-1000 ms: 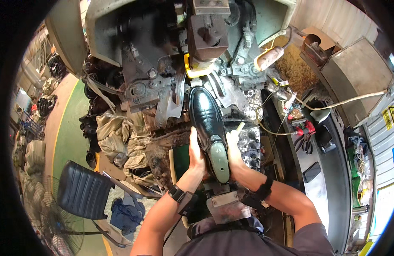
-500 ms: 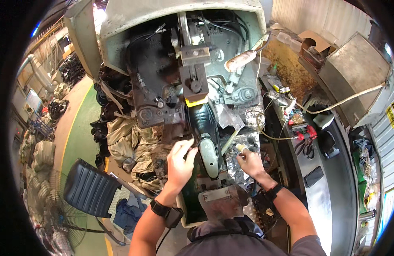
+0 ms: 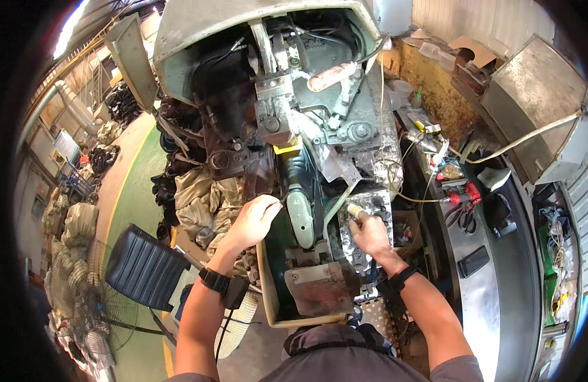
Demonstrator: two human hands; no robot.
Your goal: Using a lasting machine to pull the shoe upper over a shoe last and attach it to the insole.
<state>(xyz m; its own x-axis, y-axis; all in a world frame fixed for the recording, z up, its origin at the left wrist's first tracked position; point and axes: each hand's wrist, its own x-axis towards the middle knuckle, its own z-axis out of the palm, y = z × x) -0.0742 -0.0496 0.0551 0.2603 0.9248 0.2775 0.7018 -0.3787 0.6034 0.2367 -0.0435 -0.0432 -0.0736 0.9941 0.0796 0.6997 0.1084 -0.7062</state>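
Shoe [image 3: 299, 184] seated in the machine, toe end under the yellow-edged press block [image 3: 286, 145], the greenish heel face of its form turned up toward me. Left hand [image 3: 256, 219]: loosely curled just beside the shoe's left flank, no object visible in it; I cannot tell whether its fingertips meet or brush the leather. Right hand [image 3: 369, 233]: clamped on a pale knob [image 3: 356, 211] to the right — what that connects to, I cannot make out. I judge the step in hand to be holding the shoe in position under the block, with my right hand at the knob; the next move seems to call for a steady grip there and left fingers well clear of the block. In the way: a pale strip [image 3: 337, 205] between shoe and right hand, a worn metal plate [image 3: 317, 288] close in front of the heel, a yellowish bin [image 3: 264, 279] below. Farther off: pale cloth bundles [image 3: 195, 213] and a black chair [image 3: 144, 267] at left; on the right-hand counter [image 3: 480, 305], a red tool [image 3: 471, 193] and scissors [image 3: 463, 216] — both well apart from the work.
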